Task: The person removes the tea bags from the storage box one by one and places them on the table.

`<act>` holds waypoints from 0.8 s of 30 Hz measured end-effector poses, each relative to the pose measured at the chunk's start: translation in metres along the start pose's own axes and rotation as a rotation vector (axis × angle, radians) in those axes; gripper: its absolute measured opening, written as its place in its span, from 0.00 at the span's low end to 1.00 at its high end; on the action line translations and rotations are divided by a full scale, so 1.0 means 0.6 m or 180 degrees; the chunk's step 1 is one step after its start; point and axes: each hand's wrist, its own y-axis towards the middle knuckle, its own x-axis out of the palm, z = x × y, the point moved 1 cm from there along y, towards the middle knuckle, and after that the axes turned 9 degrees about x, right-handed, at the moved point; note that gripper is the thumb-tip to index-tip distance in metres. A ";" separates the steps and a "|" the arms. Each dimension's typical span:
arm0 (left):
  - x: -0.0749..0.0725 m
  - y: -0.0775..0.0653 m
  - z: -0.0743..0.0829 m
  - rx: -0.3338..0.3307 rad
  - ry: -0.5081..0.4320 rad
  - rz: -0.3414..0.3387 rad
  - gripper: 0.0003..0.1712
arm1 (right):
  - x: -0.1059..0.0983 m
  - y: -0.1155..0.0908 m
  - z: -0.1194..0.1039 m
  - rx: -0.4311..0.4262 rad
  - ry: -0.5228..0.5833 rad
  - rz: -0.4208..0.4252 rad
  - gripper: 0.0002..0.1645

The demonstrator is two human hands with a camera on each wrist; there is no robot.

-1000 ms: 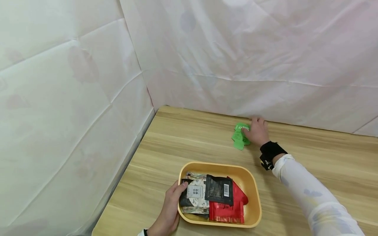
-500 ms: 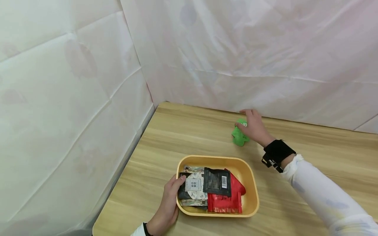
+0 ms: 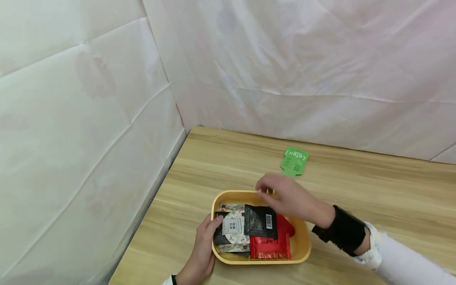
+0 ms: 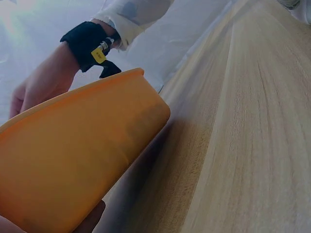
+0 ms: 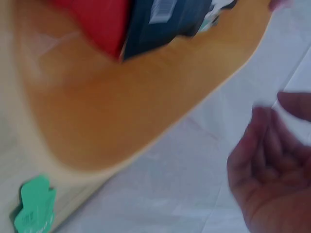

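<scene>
My left hand [image 3: 201,247] grips the left wall of a yellow plastic bin [image 3: 303,250], its thumb over the rim. Inside lie a black sachet [image 3: 254,221] with a barcode, red packets [image 3: 270,248] and a black-and-white patterned packet [image 3: 235,229]. Above the bin's far rim hovers my right hand [image 3: 290,198], blurred, with its fingers loosely bent. In the right wrist view, I see nothing between thumb and fingers of that hand [image 5: 272,179]. Behind it, green sachets [image 3: 295,160] marked LeTea lie overlapping on the table, their near end partly hidden by the hand.
The wood-grain table [image 3: 374,182] meets a pale cloth wall [image 3: 320,79] at the back. Another cloth wall [image 3: 89,138] stands along the left side, past the table's left edge. Several packets fill the left and middle of the bin.
My right hand has left the green sachets and come toward me, over the bin's far rim. The green sachets lie shifted slightly, with the lettering uncovered. My left hand stays on the bin.
</scene>
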 end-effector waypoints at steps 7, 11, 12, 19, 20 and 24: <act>0.003 -0.005 0.003 -0.0073 0.0024 -0.0020 0.33 | 0.047 -0.027 -0.032 -0.0019 -0.0611 -0.0898 0.18; 0.004 -0.008 0.004 -0.0097 0.0063 -0.0041 0.32 | 0.065 -0.035 -0.035 0.0024 -0.0935 -0.0961 0.27; 0.004 -0.009 0.004 -0.0099 0.0075 -0.0040 0.32 | 0.068 -0.037 -0.036 0.0037 -0.0971 -0.0961 0.28; 0.004 -0.011 -0.001 -0.0115 0.0043 -0.0011 0.32 | 0.072 -0.042 -0.040 0.0065 -0.1213 -0.0811 0.37; 0.004 -0.011 -0.001 -0.0108 0.0037 -0.0009 0.32 | 0.071 -0.043 -0.041 0.0069 -0.1218 -0.0776 0.38; 0.005 -0.011 0.001 -0.0019 0.0004 0.0010 0.32 | 0.067 -0.043 -0.041 0.0171 -0.0943 -0.0694 0.38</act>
